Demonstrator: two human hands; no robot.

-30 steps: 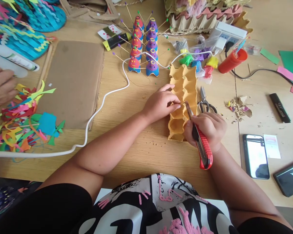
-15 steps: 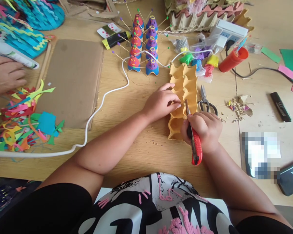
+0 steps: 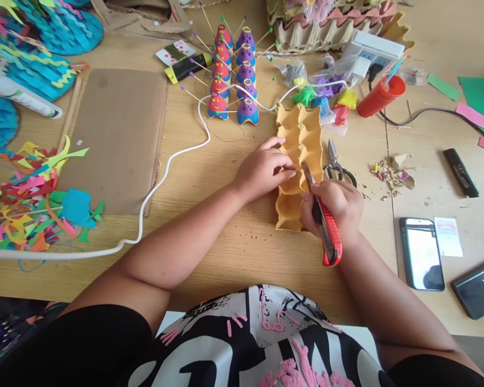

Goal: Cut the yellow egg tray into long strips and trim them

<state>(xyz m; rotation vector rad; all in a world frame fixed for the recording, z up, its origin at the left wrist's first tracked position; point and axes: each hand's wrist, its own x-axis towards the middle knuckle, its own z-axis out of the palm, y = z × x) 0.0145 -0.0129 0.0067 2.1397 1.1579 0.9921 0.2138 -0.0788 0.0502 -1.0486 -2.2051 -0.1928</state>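
2-handed over a yellow egg carton on the wooden table — resting the left hand on its left row with loosely bent, unclosed fingers, and clenching a red utility knife in the right hand, with its blade tip at the ridge between the 2 rows of cups. Set just left of scissors, and nearer than 10 painted figures — 5 red, 5 purple.
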